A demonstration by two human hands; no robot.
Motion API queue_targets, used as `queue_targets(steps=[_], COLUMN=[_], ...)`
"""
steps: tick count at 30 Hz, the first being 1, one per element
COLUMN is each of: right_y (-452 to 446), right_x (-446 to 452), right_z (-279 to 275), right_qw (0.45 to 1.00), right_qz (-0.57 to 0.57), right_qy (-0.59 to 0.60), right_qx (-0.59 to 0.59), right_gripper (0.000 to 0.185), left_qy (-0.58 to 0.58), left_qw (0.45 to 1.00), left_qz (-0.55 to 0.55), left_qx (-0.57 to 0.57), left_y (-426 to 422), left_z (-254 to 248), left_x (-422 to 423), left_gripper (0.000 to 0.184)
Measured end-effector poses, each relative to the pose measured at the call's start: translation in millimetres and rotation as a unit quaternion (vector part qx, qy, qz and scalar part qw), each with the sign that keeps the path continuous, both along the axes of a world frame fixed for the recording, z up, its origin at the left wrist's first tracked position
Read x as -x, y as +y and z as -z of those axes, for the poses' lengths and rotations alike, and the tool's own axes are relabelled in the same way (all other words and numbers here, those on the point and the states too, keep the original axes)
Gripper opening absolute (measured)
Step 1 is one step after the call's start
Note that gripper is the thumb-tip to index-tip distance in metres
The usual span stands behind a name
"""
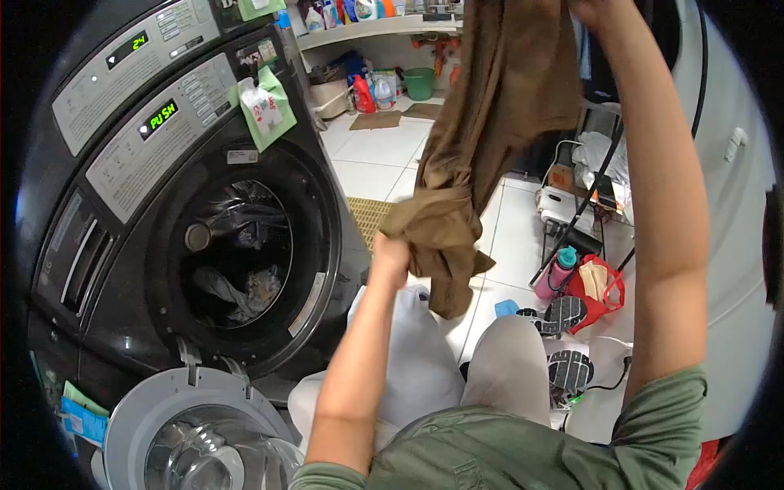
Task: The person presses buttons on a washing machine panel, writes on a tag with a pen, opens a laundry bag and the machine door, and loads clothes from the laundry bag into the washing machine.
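Because the long brown cloth garment [502, 114] is stretched steeply in front of the body, its lower end seems to hang clear of the white tiled floor [371, 175]. Clenched around the bunched middle is the left hand [390, 260], probably to keep the twisted folds together. The right hand [590, 10], raised high and partly cut off by the top edge, appears to grip the upper part and bear its weight, though its fingers are hidden. Just left of the person, the black front-loading washing machine [135, 237] has its round grey-rimmed glass door [196, 445] swung wide, leaving the crumpled grey clothes [216, 286] inside within reach.
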State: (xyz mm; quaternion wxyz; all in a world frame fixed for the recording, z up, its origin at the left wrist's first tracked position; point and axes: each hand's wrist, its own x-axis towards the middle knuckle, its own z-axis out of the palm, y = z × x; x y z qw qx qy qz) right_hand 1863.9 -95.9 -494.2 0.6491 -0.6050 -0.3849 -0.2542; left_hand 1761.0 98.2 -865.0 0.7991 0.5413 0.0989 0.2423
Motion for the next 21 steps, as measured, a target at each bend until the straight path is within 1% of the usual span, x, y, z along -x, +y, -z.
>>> queue_targets(steps=[1,2,3,4,5,6,7,8,9,10,11,12,13,14,15,17,18,19,20,21], right_y=[-7,-13,-4,6,5,1,-6,-20,-34,-55,-68,-84,-95,-94,-95,-65,-41,-15,7,32], right_x=[-35,-71,-26,-29,-38,-59,-84,-104,-130,-162,-172,-210,-234,-240,-240,-194,-158,-97,-47,-15], right_z=[34,68,90,127,146,164,186,205,224,241,253,282,302,313,319,311,305,289,287,316], right_qw=[0.990,0.960,0.950,0.960,0.944,0.922,0.921,0.933,0.953,0.958,0.951,0.952,0.944,0.937,0.925,0.930,0.926,0.907,0.868,0.870], right_qz=[-0.071,-0.125,0.030,0.034,-0.037,-0.036,0.035,0.081,0.088,0.097,0.167,0.200,0.214,0.189,0.166,0.135,0.082,0.037,-0.031,-0.098], right_qy=[0.075,0.143,-0.028,-0.168,-0.133,-0.092,-0.058,-0.009,0.025,0.088,0.116,0.096,0.109,0.170,0.231,0.162,0.165,0.145,0.146,0.002], right_qx=[0.098,0.207,0.309,0.222,0.301,0.373,0.383,0.351,0.287,0.256,0.234,0.213,0.228,0.240,0.251,0.301,0.331,0.393,0.474,0.484], right_gripper=[0.049,0.070,0.085,0.081,0.061,0.048,0.045,0.044,0.040,0.039,0.039,0.038,0.037,0.037,0.038,0.043,0.055,0.071,0.090,0.097], left_qy=[-0.062,-0.107,-0.151,-0.158,-0.165,-0.179,-0.193,-0.184,-0.175,-0.168,-0.160,-0.159,-0.156,-0.127,-0.121,-0.110,-0.111,-0.115,-0.124,-0.157], left_qw=[0.996,0.993,0.988,0.986,0.977,0.975,0.973,0.966,0.956,0.959,0.962,0.966,0.970,0.970,0.975,0.981,0.979,0.983,0.983,0.978], left_qz=[0.010,0.023,0.036,-0.017,-0.069,-0.081,-0.094,-0.147,-0.199,-0.201,-0.203,-0.192,-0.181,-0.208,-0.187,-0.145,-0.149,-0.120,-0.062,-0.009], left_qx=[0.066,0.046,0.024,-0.045,-0.116,-0.102,-0.087,-0.107,-0.126,-0.106,-0.085,-0.064,-0.040,-0.013,0.012,0.062,0.087,0.080,0.121,0.140], left_y=[6,9,15,23,36,61,87,103,118,143,164,174,177,172,162,134,117,99,92,78], left_z=[-39,-75,-106,-134,-155,-165,-171,-175,-177,-171,-163,-158,-152,-152,-154,-160,-161,-164,-161,-165], left_x=[10,20,30,38,44,51,62,79,99,118,137,153,165,169,168,159,146,133,118,104], left_gripper=[0.029,0.029,0.032,0.030,0.028,0.027,0.025,0.024,0.023,0.023,0.023,0.022,0.022,0.022,0.024,0.026,0.032,0.034,0.032,0.033])
